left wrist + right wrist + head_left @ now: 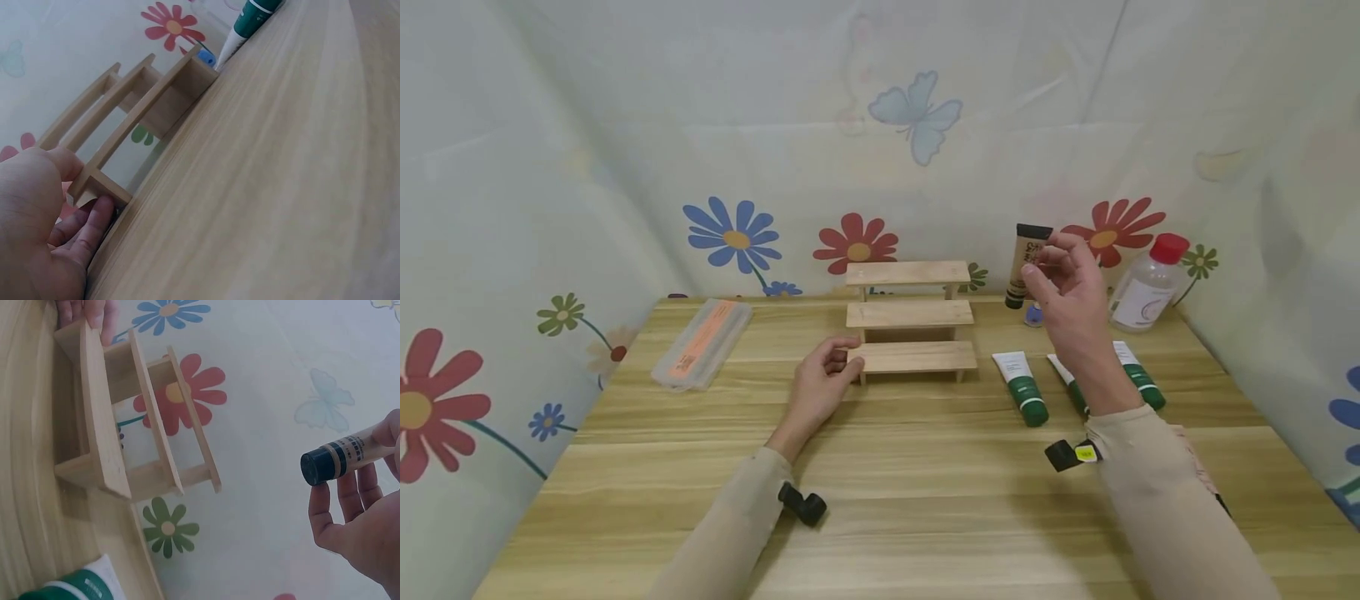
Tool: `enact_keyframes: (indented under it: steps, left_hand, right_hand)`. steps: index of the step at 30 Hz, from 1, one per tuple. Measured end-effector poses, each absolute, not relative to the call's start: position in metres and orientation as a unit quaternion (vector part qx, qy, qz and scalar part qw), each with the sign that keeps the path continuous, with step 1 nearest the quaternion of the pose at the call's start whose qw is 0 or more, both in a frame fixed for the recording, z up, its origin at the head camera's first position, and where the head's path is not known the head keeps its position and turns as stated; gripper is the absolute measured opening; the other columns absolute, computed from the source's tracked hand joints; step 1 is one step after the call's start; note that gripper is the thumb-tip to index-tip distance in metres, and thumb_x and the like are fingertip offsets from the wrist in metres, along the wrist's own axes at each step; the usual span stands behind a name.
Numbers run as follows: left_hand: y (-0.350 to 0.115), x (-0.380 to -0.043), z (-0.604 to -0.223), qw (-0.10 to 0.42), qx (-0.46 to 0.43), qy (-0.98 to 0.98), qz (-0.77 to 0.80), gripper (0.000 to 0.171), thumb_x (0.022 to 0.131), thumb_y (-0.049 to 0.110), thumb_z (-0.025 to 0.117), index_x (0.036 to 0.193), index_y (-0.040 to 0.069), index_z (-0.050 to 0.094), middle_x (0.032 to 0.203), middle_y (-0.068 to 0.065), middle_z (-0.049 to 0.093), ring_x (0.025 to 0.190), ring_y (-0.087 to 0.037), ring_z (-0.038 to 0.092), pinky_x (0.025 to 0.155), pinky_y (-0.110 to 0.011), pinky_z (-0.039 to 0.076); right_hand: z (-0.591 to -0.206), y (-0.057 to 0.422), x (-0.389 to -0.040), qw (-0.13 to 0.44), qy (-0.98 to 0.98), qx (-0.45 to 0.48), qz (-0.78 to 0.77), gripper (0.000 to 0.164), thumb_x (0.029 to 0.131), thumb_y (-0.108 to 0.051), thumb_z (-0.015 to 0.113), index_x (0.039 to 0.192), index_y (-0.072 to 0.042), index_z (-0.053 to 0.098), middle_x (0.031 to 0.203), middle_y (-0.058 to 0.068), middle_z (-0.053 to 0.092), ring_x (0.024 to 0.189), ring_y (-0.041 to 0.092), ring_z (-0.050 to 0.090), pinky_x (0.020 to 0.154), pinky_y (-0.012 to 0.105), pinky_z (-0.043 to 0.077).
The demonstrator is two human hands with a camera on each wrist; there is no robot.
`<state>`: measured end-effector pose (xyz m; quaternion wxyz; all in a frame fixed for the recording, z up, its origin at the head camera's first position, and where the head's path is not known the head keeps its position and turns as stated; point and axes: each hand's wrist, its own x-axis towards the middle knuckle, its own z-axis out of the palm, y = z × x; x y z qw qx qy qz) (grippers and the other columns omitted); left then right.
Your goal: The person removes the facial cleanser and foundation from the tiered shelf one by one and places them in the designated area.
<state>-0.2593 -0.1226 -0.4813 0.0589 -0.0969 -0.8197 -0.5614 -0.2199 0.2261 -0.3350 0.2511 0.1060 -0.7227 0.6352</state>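
Observation:
In the head view my right hand (1070,283) holds up a small beige tube (1027,258) with a black cap, cap end down. The right wrist view shows the same tube (350,453) between thumb and fingers, above the table and apart from the stand. A three-step wooden stand (912,357) stands mid-table toward the back wall. My left hand (824,382) grips the left end of its lowest step. In the left wrist view the thumb lies on top of that wooden step (134,128) and the fingers are beneath it.
Green-and-white tubes (1021,388) lie right of the stand, partly behind my right arm. A clear bottle (1146,287) with a red cap and a small blue item (1033,315) stand at the back right. A flat clear plastic case (702,344) lies at the left.

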Motion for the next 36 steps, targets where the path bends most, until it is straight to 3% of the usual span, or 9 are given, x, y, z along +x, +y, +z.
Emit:
enact_keyframes:
  steps: [8,19,31,36]
  left_hand:
    - [-0.122,-0.259,-0.483,0.063,-0.097,-0.822,-0.557,0.031,0.107,0.023,0.078,0.138,0.016,0.075,0.123,-0.009,0.076,0.114,-0.023,0.072,0.103,-0.045,0.059]
    - [-0.122,-0.259,-0.483,0.063,-0.096,-0.819,-0.562,0.03,0.108,0.023,0.077,0.137,0.016,0.076,0.122,-0.009,0.074,0.114,-0.024,0.07,0.103,-0.045,0.058]
    - [-0.122,-0.259,-0.482,0.058,-0.092,-0.823,-0.558,0.03,0.107,0.026,0.078,0.137,0.02,0.076,0.123,-0.008,0.075,0.115,-0.023,0.071,0.103,-0.045,0.059]
    - [-0.122,-0.259,-0.481,0.057,-0.092,-0.82,-0.562,0.03,0.107,0.025,0.078,0.137,0.02,0.076,0.122,-0.008,0.076,0.114,-0.023,0.072,0.103,-0.045,0.059]
  right_hand:
    - [-0.349,0.249,-0.198,0.227,-0.735,0.082,0.633,0.035,0.113,-0.01,0.064,0.146,-0.018,0.057,0.129,0.002,0.059,0.125,0.023,0.057,0.101,0.017,0.053]
    - [-0.373,0.266,-0.172,0.213,-0.753,0.064,0.619,0.031,0.113,-0.008,0.063,0.143,-0.016,0.056,0.127,0.0,0.061,0.12,0.016,0.061,0.098,0.013,0.054]
    - [-0.404,0.271,-0.141,0.181,-0.802,0.01,0.569,0.036,0.113,-0.011,0.065,0.147,-0.002,0.055,0.125,-0.003,0.063,0.116,0.006,0.062,0.094,0.01,0.051]
    - [-0.41,0.274,-0.128,0.145,-0.827,-0.028,0.542,0.041,0.113,-0.016,0.067,0.149,0.0,0.053,0.127,0.004,0.061,0.111,0.003,0.062,0.087,0.012,0.054]
